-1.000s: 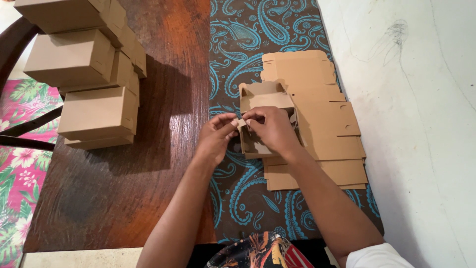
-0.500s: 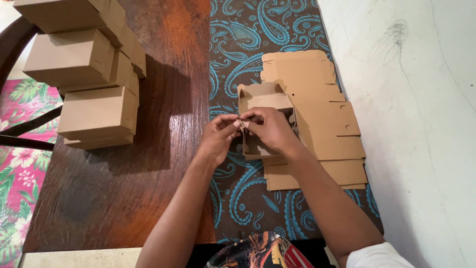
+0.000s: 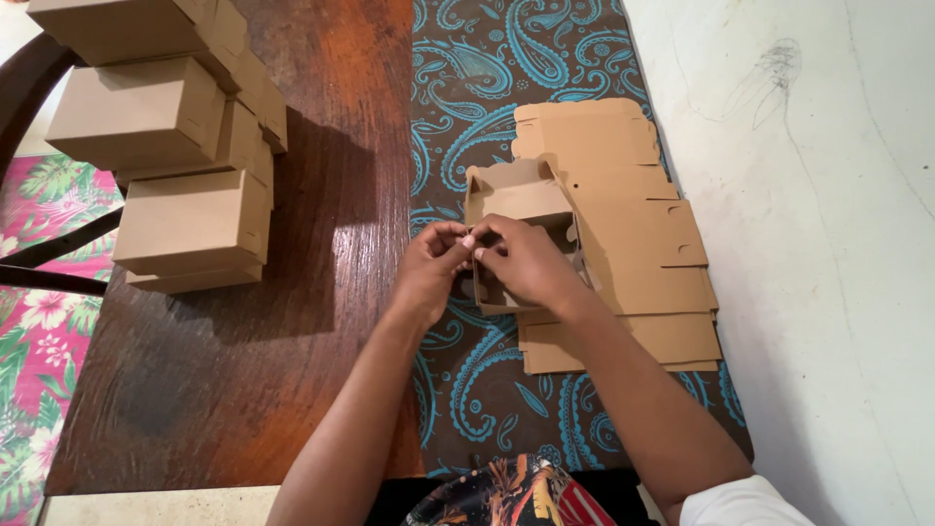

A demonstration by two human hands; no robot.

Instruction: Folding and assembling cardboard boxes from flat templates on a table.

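Note:
A small brown cardboard box (image 3: 518, 200), half folded with its top flaps up, sits on the blue paisley cloth (image 3: 487, 88). My left hand (image 3: 431, 268) pinches its near left wall. My right hand (image 3: 531, 263) grips the same near wall from the right, fingertips meeting the left hand's. Under and to the right of the box lies a stack of flat unfolded box blanks (image 3: 633, 234).
Several finished brown boxes (image 3: 185, 146) are stacked at the far left of the dark wooden table (image 3: 321, 321). A white wall (image 3: 828, 244) runs along the right. A floral cloth (image 3: 39, 321) and a dark chair frame show at the left edge.
Both hands stayed on the box's near wall, shifting slightly; the box's near flap looks pressed a little further in.

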